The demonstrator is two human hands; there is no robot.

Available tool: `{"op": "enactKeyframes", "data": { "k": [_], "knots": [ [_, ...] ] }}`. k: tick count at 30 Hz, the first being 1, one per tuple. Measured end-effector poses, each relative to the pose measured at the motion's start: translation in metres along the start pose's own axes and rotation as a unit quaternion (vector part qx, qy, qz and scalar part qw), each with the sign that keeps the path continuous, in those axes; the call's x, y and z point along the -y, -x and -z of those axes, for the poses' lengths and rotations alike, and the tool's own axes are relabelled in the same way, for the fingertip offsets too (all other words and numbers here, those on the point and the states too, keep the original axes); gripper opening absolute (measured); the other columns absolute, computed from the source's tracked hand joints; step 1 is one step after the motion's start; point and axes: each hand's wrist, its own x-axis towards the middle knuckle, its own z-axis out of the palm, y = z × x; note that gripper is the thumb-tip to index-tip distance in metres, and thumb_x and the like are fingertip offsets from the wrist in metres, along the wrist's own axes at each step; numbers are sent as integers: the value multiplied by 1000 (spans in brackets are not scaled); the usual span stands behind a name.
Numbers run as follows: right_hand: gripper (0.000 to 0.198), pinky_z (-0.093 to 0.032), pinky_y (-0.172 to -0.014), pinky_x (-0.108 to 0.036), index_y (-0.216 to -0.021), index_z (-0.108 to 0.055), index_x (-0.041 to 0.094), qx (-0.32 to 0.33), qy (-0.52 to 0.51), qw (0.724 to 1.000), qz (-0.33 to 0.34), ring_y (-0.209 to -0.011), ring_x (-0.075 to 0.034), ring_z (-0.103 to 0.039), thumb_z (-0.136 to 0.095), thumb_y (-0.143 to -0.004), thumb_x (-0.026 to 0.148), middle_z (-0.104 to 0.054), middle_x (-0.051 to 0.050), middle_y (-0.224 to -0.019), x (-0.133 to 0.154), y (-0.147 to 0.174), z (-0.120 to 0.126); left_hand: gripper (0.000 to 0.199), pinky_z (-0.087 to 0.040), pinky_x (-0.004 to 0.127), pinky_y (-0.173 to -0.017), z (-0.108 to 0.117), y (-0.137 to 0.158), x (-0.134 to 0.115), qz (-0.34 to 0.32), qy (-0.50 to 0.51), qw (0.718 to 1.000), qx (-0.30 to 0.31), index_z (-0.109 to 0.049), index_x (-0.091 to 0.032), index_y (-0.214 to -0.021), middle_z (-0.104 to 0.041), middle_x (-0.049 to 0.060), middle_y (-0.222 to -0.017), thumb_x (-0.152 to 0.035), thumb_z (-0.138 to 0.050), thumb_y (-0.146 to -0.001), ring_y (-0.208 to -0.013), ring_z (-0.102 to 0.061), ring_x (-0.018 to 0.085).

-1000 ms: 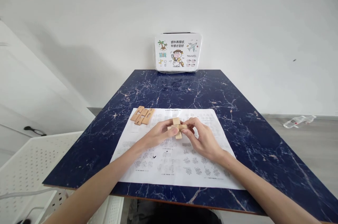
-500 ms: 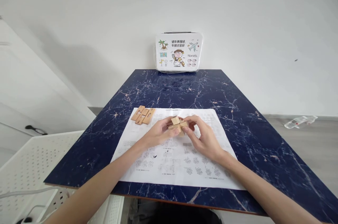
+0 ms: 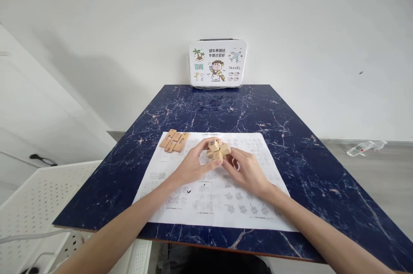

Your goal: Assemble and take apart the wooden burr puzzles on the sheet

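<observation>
Over the middle of the printed sheet [image 3: 167, 179], I hold a wooden burr puzzle [image 3: 217, 151], light in colour, with interlocked bars sticking out in several directions. My left hand [image 3: 193, 163] is closed on its left side, thumb at the front and fingers behind. At the lower right, my right hand [image 3: 248, 171] has its bent fingers and thumb closed against the puzzle; some of its fingertips are hidden. A darker flat wooden puzzle [image 3: 176, 141] with slots and numbers lies at the sheet's upper left corner.
Sheet and hands are on a dark blue marbled table [image 3: 219, 110]. A white case [image 3: 218, 64] with cartoon prints stands at its far edge against the wall. On the left is a white perforated shelf [image 3: 48, 188]; a clear plastic bottle [image 3: 358, 148] lies on the floor at right.
The burr puzzle has been turned, so more bar ends and a mark now face me. My right hand has shifted down from its top right to its lower right.
</observation>
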Motion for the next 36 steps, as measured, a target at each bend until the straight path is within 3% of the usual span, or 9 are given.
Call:
{"op": "enactKeyframes", "data": {
  "k": [7, 14, 19, 23, 28, 32, 36],
  "knots": [
    [26, -36, -52, -31, -78, -53, 24, -43, 28, 999, -7, -53, -15, -48, -54, -103, 32, -58, 0, -67, 1, 3, -3, 52, -47, 49, -110, -10, 1, -5, -1, -35, 998, -59, -59, -22, -138, -70, 12, -131, -43, -75, -93, -123, -64, 32],
    [20, -49, -64, -34, -91, -62, 22, 70, -123, 989, -42, -69, -19, -62, -52, -104, 32, -71, -4, -81, 2, -2, 7, 52, -46, 47, -112, -7, 3, 1, -7, -20, 999, -41, -60, -23, -137, -69, 11, -137, -43, -77, -92, -128, -63, 32],
    [20, -52, -69, -35, -94, -62, 22, 94, -161, 980, -67, -77, -21, -66, -51, -105, 35, -72, -6, -87, 5, -3, 8, 53, -45, 49, -115, -1, 2, 5, -21, 8, 1000, -3, -60, -25, -141, -66, 12, -143, -42, -77, -93, -135, -60, 34],
    [19, -49, -63, -32, -94, -62, 22, 54, -128, 987, -79, -71, -19, -64, -54, -103, 36, -72, -5, -85, 4, -2, 4, 60, -43, 50, -118, -2, 1, 2, -28, 31, 999, 2, -57, -26, -146, -63, 13, -149, -40, -79, -92, -139, -57, 34],
    [18, -42, -57, -30, -91, -61, 22, -26, -17, 997, -69, -59, -16, -57, -59, -101, 37, -66, -1, -71, 0, 1, 1, 58, -45, 52, -116, -6, 0, 0, 20, 11, 1000, -1, -56, -24, -145, -65, 13, -144, -43, -75, -94, -135, -60, 34],
    [15, -41, -59, -30, -101, -63, 21, -40, 36, 998, -28, -58, -15, -56, -58, -102, 36, -66, -1, -73, -3, 2, -1, 65, -47, 52, -113, -7, -1, 4, 42, 30, 999, -4, -52, -22, -145, -64, 15, -143, -47, -78, -91, -132, -62, 34],
    [15, -40, -58, -31, -101, -60, 21, -23, 44, 999, -21, -58, -15, -53, -60, -101, 36, -65, -2, -76, -7, 2, -2, 54, -51, 49, -109, -9, 0, 3, 50, 9, 999, -14, -56, -22, -138, -67, 13, -137, -43, -76, -93, -125, -66, 31]
  ]
}}
